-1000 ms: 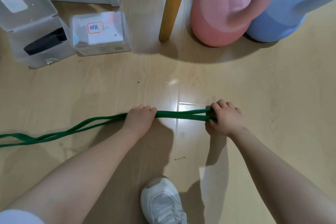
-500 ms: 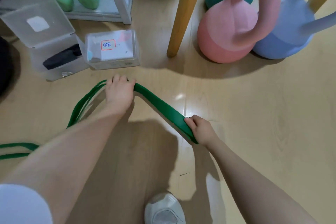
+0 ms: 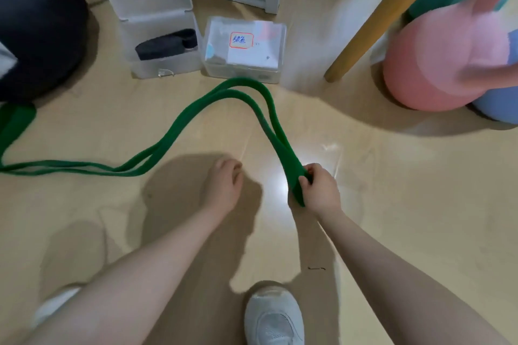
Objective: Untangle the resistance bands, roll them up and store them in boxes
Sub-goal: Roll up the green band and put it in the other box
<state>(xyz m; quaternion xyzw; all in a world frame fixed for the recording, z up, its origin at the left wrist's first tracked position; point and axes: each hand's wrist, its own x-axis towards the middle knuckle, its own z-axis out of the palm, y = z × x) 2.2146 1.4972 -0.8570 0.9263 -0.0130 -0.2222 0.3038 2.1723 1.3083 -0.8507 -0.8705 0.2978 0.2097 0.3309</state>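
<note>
My right hand (image 3: 319, 189) pinches the doubled end of the green band (image 3: 179, 124), while my left hand (image 3: 222, 186) hangs loosely curled and empty beside it. The band arches toward the labelled box (image 3: 244, 50) and trails left across the floor (image 3: 392, 204). Rolled one-handed, the two strands could twist or spring loose.

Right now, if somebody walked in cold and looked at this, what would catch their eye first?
Most likely the green resistance band, looping across the middle of the wooden floor, one end pinched in the right hand while the left hand hangs free beside it. Next, the pink kettlebell at far right, and the two clear boxes at top centre, the left one open and holding a dark rolled band.
</note>
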